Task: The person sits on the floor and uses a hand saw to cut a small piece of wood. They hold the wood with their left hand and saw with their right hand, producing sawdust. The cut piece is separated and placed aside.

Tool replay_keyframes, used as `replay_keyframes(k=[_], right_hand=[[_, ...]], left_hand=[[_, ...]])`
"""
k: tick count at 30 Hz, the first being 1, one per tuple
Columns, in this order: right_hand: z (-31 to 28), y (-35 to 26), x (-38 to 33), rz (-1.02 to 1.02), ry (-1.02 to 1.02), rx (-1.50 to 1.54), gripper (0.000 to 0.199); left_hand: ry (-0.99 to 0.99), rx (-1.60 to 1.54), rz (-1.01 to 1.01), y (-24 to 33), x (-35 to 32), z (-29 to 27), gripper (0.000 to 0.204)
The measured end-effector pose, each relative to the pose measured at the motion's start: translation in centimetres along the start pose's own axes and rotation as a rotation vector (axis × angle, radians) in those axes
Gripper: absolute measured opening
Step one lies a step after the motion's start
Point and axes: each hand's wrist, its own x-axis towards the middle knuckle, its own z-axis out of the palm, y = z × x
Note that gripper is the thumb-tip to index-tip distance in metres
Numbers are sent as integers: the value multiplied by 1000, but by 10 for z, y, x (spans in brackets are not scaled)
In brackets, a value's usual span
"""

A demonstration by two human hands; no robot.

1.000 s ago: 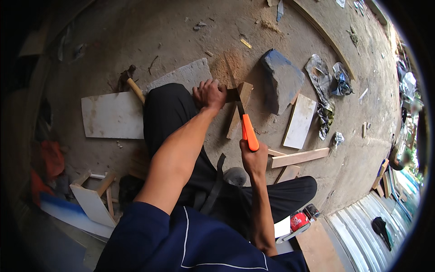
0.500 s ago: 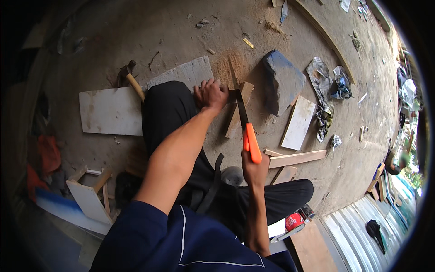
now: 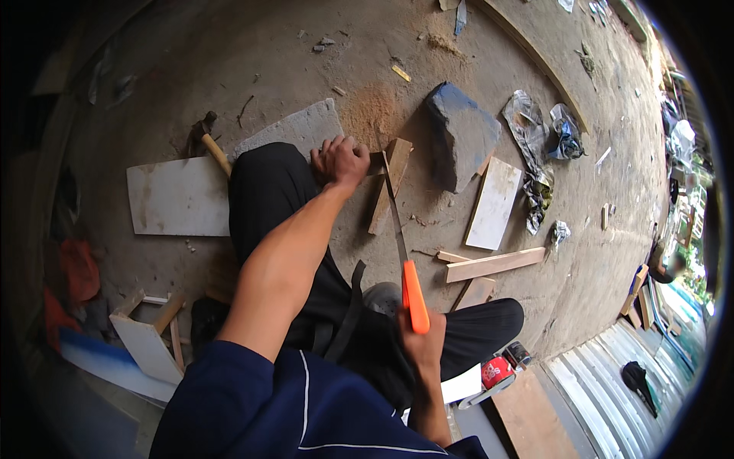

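My right hand (image 3: 425, 338) is closed around the orange handle of a handsaw (image 3: 416, 300). Its narrow blade runs away from me, and the far end meets a short dark piece of wood (image 3: 376, 163). Closed at the near end of that piece, my left hand (image 3: 339, 162) grips it beside my raised knee; most of the piece is hidden by the fingers. Beneath the cut, a brown wooden block (image 3: 388, 191) lies on the ground and props the piece. Reddish sawdust (image 3: 372, 107) is spread on the ground just beyond.
A grey stone slab (image 3: 462, 138) and a white board (image 3: 495, 203) lie right of the block. Wood strips (image 3: 497, 264) rest near my right knee. At left are a hammer (image 3: 214, 151), a pale board (image 3: 180, 199) and a wooden frame (image 3: 149, 336). Corrugated sheet (image 3: 604, 382) lies lower right.
My right hand has pulled the saw back toward me, so less blade extends past the dark piece. My left hand keeps its grip. The whole view has shifted slightly.
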Motion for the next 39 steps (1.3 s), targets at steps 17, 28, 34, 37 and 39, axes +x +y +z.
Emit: replay_keyframes(k=[17,28,34,37,39], right_hand=[[-65,26,-18,114,-39,91,21],[-47,41,-28,127,-58,85,14],[32,34,96,148,25,25,27],[41,38,86,141,-3,-22,25],[20,40,34,89,-14,-15,18]], left_hand=[[-47,2,-8,43,-20,11,15],[-46,13,-14,32,-23,15,17],[-20,-4,12,11,-11,27,17],[-17,4,23,1,-15,22,17],[-56,-4,-14,-3,-20,16,18]])
